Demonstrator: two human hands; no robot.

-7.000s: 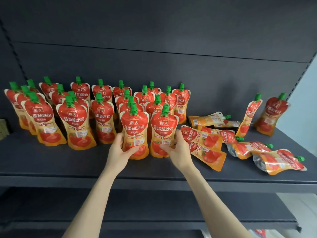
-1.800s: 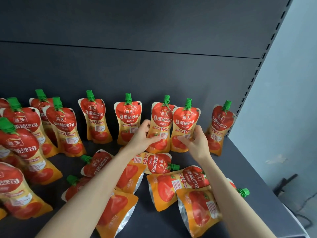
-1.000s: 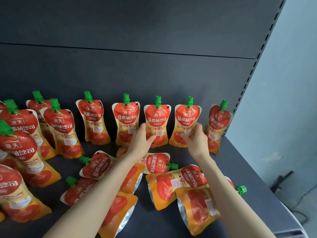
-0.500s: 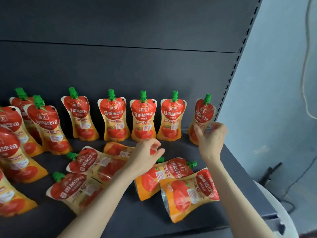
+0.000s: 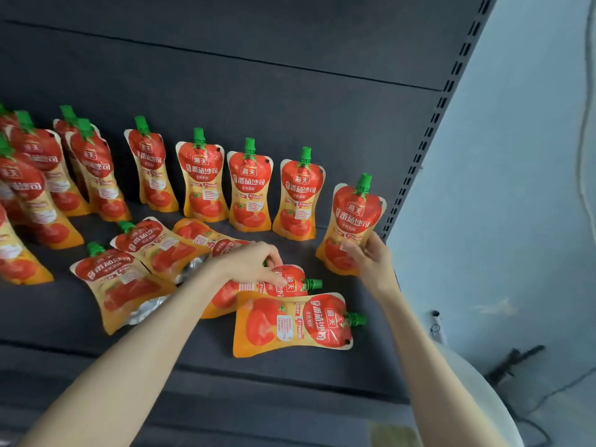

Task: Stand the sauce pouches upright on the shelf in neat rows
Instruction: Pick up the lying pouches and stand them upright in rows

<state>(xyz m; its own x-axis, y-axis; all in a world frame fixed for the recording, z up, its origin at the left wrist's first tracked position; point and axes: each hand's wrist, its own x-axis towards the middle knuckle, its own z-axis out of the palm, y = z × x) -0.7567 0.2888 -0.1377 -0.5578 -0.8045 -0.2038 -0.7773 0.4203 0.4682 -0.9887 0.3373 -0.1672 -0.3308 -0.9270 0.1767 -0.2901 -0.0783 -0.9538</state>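
Red-and-orange sauce pouches with green caps fill the dark shelf (image 5: 322, 366). Several stand upright in a back row (image 5: 250, 188), with more standing at the left (image 5: 38, 188). Several others lie flat in front, among them one near the edge (image 5: 290, 324). My right hand (image 5: 371, 259) grips the lower part of the rightmost upright pouch (image 5: 353, 221), which stands forward of the back row. My left hand (image 5: 251, 266) rests with curled fingers on a lying pouch (image 5: 290, 282) near its cap; I cannot tell whether the hand grips it.
The slotted shelf upright (image 5: 419, 150) and a pale blue wall (image 5: 516, 188) close off the right side. The dark back panel (image 5: 258, 101) stands behind the rows. A lower shelf (image 5: 225, 414) shows beneath, and a white rounded object (image 5: 483, 398) sits at lower right.
My right hand has pulled the rightmost upright pouch forward and to the right. My left hand has come down onto a lying pouch near its cap. The view has tilted.
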